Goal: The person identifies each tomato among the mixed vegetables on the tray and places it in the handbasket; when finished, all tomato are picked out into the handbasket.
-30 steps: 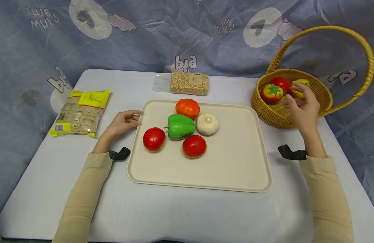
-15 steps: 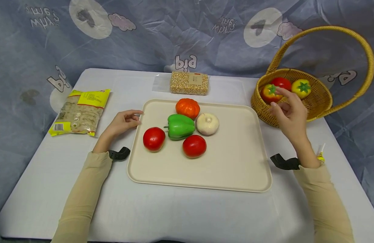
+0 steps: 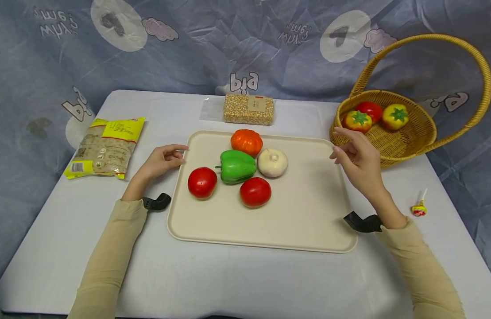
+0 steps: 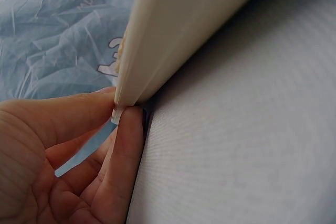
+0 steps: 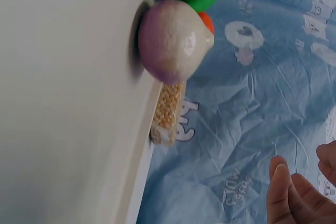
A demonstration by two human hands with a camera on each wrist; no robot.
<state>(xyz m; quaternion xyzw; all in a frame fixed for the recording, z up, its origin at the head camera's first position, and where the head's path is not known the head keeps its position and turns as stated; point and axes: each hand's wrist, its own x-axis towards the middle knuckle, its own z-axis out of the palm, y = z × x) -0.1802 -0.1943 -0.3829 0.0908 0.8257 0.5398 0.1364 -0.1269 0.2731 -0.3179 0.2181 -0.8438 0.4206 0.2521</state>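
A beige tray (image 3: 309, 226) lies on the table, carrying two red tomatoes (image 3: 202, 182), a green bell pepper (image 3: 237, 166), an orange pumpkin (image 3: 246, 142) and a white turnip (image 3: 272, 162) with a purple side in the right wrist view. At the tray's left edge, my left hand (image 3: 161, 161) pinches the rim between fingertip and thumb, which shows in the left wrist view. My right hand (image 3: 360, 166) hovers over the tray's right edge, fingers loosely bent, holding nothing. Behind it stands a wicker basket (image 3: 412, 141) with a red tomato-like piece (image 3: 370, 110) and two yellowish, green-topped fruits (image 3: 395, 117).
A yellow-edged bag of grain (image 3: 106, 148) lies at the left. Behind the tray is a clear pack of corn kernels (image 3: 249, 109). A wrapped lollipop (image 3: 419, 208) lies near the table's right edge. The basket's tall handle (image 3: 484, 84) arches up at the right.
My right hand has moved from over the basket, left and toward me, to the tray's right edge. The basket's fruits and the lollipop have come into view. My left hand stays put.
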